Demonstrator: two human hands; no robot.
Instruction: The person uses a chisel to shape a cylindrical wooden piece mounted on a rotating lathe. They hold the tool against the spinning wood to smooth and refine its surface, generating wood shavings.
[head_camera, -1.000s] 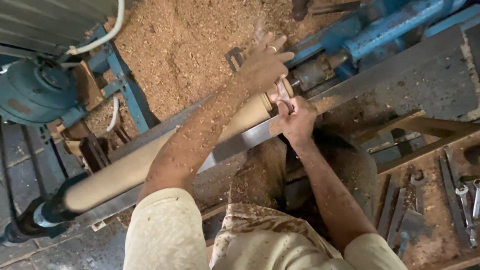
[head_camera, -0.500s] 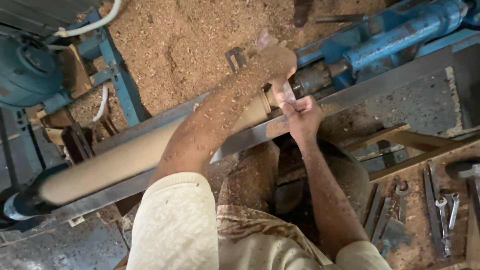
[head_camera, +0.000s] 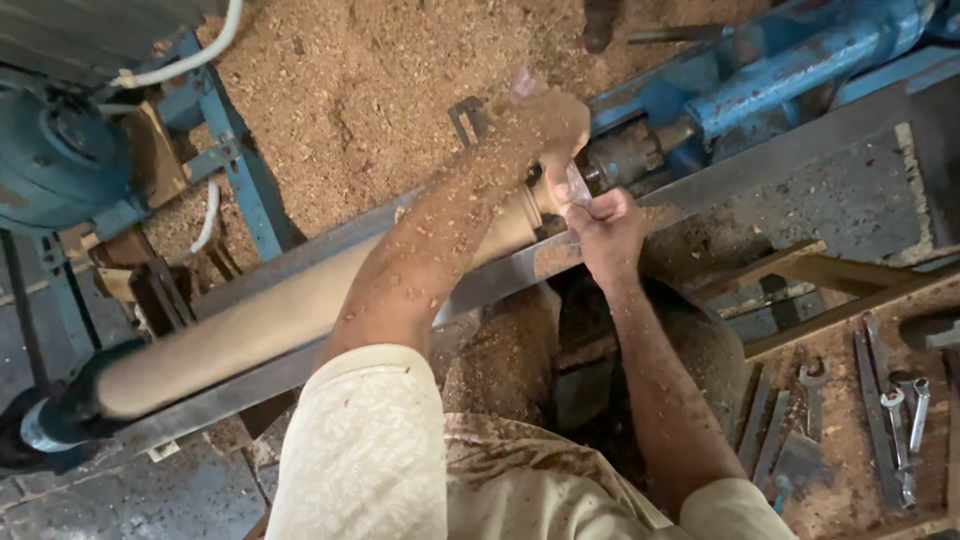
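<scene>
A long pale wooden cylinder (head_camera: 300, 310) runs across a lathe, from the lower left of the frame up toward the centre right, where its end meets the blue tailstock (head_camera: 790, 70) in the upper right. The left hand (head_camera: 545, 125) reaches over the far end of the cylinder, its forearm speckled with wood chips; the fingers are blurred, so whether they grip anything or just rest on the wood cannot be told. The right hand (head_camera: 605, 235), just below and touching that same end, is clenched around a narrow metal tool (head_camera: 577, 185) whose tip points up toward the wood, probably a chisel, though little of it shows. The hand rests against the flat steel rail (head_camera: 500, 280) that runs beside and under the cylinder.

Sawdust (head_camera: 370, 110) covers the ground in the upper middle of the frame. A blue motor (head_camera: 55, 160) sits at the upper left edge with a white cable (head_camera: 215, 35) curving above it. On a dusty wooden board at the lower right lie several wrenches (head_camera: 905, 410) side by side, well apart from both hands.
</scene>
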